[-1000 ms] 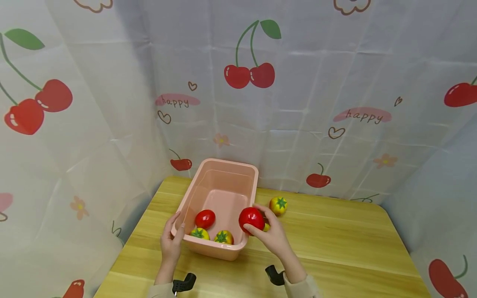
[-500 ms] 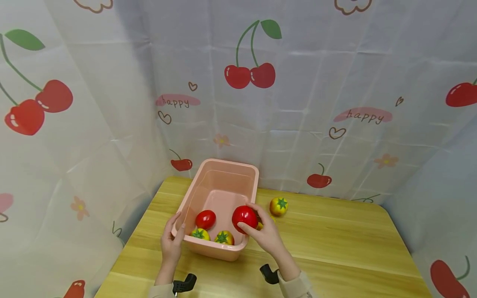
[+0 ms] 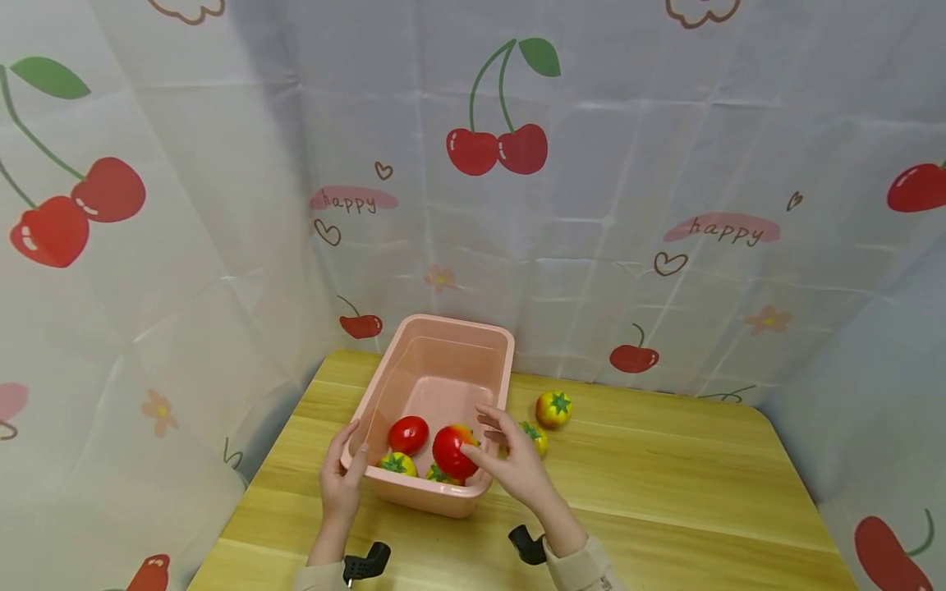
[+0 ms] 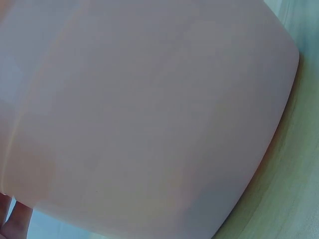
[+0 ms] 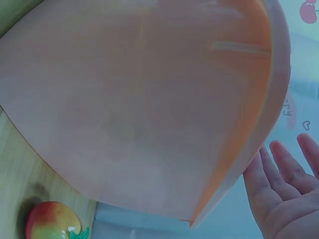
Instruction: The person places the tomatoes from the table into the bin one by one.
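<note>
The head camera looks forward and down over the wooden table [image 3: 680,476], with the pink plastic bin [image 3: 421,497] below centre. Both wrist cameras face its outer walls from close up; the right view shares the cherry-print curtain [image 5: 305,64], at its right, with the head view.

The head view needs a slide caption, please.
Left hand holds a pink bin while the right hand hovers beside a red-and-yellow fruit.

Soft, diffuse head-view light — wrist views dimmer, bluish, pink bin [image 4: 154,117] hazy
</note>
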A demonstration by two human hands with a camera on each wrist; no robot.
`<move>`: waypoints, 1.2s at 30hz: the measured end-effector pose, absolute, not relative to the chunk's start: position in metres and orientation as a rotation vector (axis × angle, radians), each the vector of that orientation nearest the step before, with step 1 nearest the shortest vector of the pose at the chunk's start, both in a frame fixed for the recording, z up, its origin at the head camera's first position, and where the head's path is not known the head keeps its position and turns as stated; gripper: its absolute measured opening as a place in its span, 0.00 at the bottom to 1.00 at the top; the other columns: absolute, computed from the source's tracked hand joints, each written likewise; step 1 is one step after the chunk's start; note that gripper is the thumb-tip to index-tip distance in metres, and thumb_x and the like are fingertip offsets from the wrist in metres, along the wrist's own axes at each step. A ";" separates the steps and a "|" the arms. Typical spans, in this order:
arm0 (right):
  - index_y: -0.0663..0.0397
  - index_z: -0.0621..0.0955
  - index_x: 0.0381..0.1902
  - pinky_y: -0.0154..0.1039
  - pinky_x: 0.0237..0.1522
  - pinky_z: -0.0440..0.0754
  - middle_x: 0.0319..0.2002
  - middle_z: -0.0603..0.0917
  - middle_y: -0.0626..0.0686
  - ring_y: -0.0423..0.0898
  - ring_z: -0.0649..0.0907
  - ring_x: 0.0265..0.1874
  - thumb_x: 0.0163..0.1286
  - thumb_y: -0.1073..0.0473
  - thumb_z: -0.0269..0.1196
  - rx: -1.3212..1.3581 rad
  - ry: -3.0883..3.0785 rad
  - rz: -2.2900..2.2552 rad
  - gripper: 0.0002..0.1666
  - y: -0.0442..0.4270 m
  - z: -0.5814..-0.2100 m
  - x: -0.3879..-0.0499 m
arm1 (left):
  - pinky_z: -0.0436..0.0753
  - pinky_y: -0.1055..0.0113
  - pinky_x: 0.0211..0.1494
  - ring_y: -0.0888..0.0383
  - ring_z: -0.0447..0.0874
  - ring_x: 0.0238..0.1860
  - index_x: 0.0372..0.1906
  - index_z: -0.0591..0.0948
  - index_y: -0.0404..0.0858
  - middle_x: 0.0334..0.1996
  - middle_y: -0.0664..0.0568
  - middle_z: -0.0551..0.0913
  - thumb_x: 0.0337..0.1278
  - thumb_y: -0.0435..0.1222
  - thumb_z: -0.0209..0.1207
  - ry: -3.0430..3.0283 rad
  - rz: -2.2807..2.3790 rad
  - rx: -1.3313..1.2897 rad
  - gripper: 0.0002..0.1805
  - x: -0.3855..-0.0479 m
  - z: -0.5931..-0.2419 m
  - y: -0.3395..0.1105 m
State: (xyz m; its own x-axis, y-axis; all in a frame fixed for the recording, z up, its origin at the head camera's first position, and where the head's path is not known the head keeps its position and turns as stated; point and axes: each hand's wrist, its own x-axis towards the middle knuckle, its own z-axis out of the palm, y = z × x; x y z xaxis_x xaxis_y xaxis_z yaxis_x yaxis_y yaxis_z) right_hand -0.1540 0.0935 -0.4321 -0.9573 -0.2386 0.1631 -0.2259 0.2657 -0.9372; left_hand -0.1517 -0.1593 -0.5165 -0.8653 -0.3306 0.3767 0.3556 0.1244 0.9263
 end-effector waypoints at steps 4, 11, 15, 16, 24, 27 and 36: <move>0.59 0.69 0.63 0.53 0.59 0.70 0.61 0.73 0.57 0.56 0.74 0.56 0.60 0.61 0.67 -0.469 2.492 -1.840 0.34 0.096 -0.433 -0.154 | 0.71 0.80 0.53 0.59 0.72 0.55 0.57 0.71 0.22 0.58 0.31 0.71 0.58 0.21 0.52 -1.905 -1.800 -0.020 0.20 -0.152 -0.516 -0.159; 0.63 0.68 0.63 0.56 0.59 0.69 0.60 0.73 0.60 0.60 0.74 0.55 0.60 0.62 0.66 -0.449 2.503 -1.844 0.34 0.100 -0.435 -0.154 | 0.70 0.81 0.53 0.64 0.71 0.54 0.57 0.71 0.23 0.58 0.31 0.71 0.59 0.22 0.52 -1.923 -1.784 -0.013 0.20 -0.151 -0.514 -0.158; 0.64 0.70 0.61 0.57 0.57 0.70 0.59 0.73 0.61 0.62 0.74 0.53 0.60 0.63 0.66 -0.457 2.568 -1.848 0.32 0.104 -0.437 -0.155 | 0.70 0.80 0.53 0.64 0.71 0.55 0.57 0.71 0.23 0.58 0.31 0.71 0.59 0.22 0.52 -1.920 -1.779 -0.015 0.20 -0.151 -0.513 -0.158; 0.63 0.70 0.61 0.57 0.57 0.70 0.59 0.74 0.61 0.62 0.75 0.53 0.60 0.63 0.66 -0.454 2.582 -1.850 0.31 0.105 -0.438 -0.156 | 0.70 0.80 0.54 0.64 0.71 0.55 0.57 0.71 0.22 0.58 0.31 0.71 0.59 0.22 0.52 -1.917 -1.779 -0.015 0.20 -0.151 -0.514 -0.158; 0.69 0.73 0.57 0.59 0.56 0.71 0.55 0.76 0.66 0.62 0.75 0.53 0.60 0.66 0.66 -0.487 2.678 -1.920 0.27 0.117 -0.451 -0.170 | 0.72 0.80 0.52 0.63 0.72 0.53 0.56 0.72 0.22 0.57 0.30 0.71 0.58 0.21 0.52 -1.897 -1.781 -0.026 0.20 -0.152 -0.515 -0.159; 0.71 0.73 0.55 0.60 0.55 0.70 0.53 0.76 0.67 0.63 0.75 0.53 0.59 0.67 0.66 -0.503 2.714 -1.938 0.27 0.122 -0.457 -0.175 | 0.72 0.79 0.52 0.63 0.73 0.53 0.57 0.71 0.22 0.57 0.29 0.71 0.58 0.21 0.52 -1.888 -1.786 -0.040 0.20 -0.153 -0.517 -0.159; 0.70 0.71 0.58 0.59 0.60 0.66 0.56 0.74 0.67 0.63 0.72 0.57 0.57 0.65 0.69 -0.419 2.696 -1.949 0.32 0.137 -0.466 -0.189 | 0.70 0.80 0.54 0.64 0.71 0.54 0.57 0.71 0.22 0.57 0.29 0.71 0.58 0.21 0.52 -1.879 -1.781 -0.051 0.20 -0.154 -0.519 -0.159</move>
